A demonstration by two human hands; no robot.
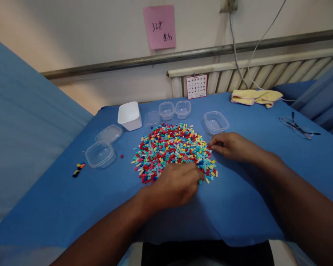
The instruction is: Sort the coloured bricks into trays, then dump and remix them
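A wide heap of small toy building bricks (172,147) in red, blue, yellow, green and pink lies on the blue-covered table. Over its front edge is my left hand (179,183), closed, with its fingers curled down among the bricks. The back of that hand hides whatever its fingertips grip. At the heap's right edge, my right hand (229,146) is closed in a pinch, thumb and forefinger together beside some red bricks. What sits between those fingertips is too small to make out. Behind the right hand stands a clear plastic tub (215,122).
Around the heap stand a white bin (130,115), two small clear tubs (166,111), a larger clear tub (100,154) and clear lids (111,133). Black, yellow and orange pieces (78,170) lie far left. Eyeglasses (299,127) and a yellow cloth (255,97) lie right.
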